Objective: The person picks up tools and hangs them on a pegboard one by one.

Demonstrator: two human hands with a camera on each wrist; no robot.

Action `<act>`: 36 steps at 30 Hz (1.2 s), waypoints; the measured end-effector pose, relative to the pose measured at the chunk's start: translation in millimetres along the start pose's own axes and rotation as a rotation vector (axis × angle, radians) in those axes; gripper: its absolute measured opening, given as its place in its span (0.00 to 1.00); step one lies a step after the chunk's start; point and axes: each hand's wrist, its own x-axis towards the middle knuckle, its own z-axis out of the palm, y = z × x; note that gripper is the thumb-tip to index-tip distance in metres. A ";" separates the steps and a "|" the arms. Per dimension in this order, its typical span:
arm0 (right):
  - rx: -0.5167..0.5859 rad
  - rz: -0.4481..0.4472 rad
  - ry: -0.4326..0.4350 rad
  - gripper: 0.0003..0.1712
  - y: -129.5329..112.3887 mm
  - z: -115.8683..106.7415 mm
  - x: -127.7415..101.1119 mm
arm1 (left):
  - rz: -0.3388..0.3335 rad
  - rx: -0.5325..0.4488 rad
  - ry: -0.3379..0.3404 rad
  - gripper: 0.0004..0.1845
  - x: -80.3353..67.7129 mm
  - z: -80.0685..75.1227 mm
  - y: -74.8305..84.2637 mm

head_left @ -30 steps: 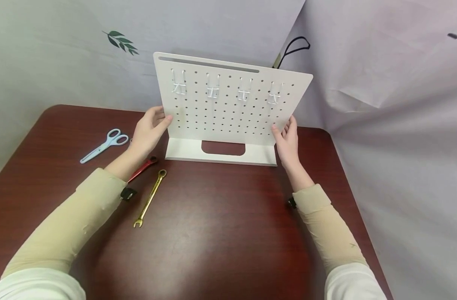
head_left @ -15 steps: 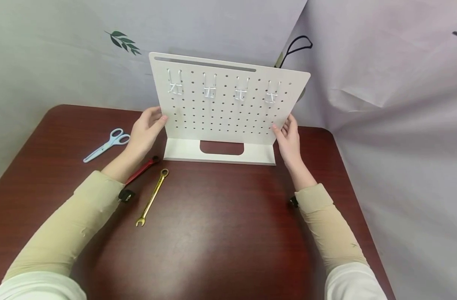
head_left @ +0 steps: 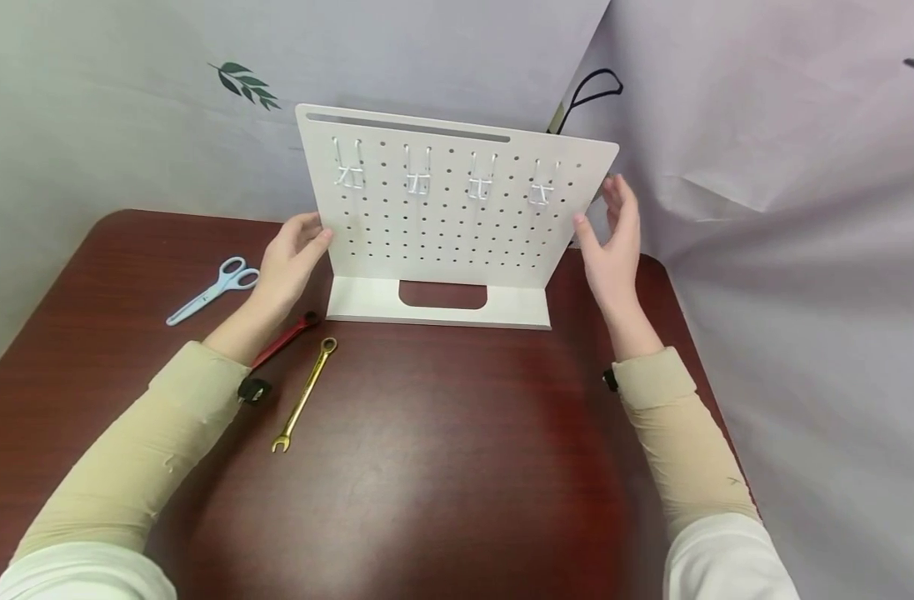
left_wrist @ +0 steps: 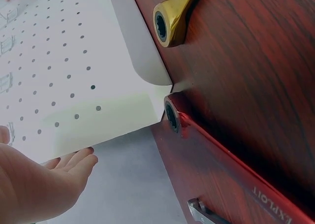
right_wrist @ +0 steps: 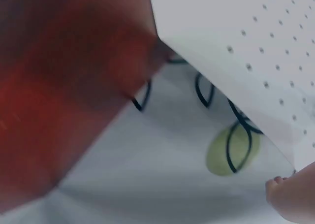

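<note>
Matt white pegboard (head_left: 457,217) stands on the glossy wood-look table (head_left: 442,467) beside a shiny gold-coloured metal wrench (head_left: 304,393).

Blue scissors (head_left: 213,289), red wrench (head_left: 287,332) and gold wrench (head_left: 304,395) on the table (head_left: 442,467).

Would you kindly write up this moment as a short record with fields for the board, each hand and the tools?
Board: white pegboard upright on the table, four wire hooks in its top rows
Left hand: left hand touches the board's left edge, fingers straight
Right hand: right hand open beside the right edge; contact unclear
Tools: gold wrench, red wrench, blue scissors lying left of the board
</note>
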 end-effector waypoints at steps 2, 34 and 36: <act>-0.020 -0.064 0.035 0.41 -14.9 -0.7 4.4 | 0.001 -0.006 0.002 0.35 -0.2 0.1 0.0; -0.217 -0.463 -0.051 0.19 -28.4 3.9 65.3 | 0.005 -0.058 0.002 0.34 1.0 -1.7 -2.7; -0.226 -0.451 -0.047 0.19 -28.6 5.0 66.0 | 0.013 -0.062 -0.004 0.33 2.0 -3.9 -3.2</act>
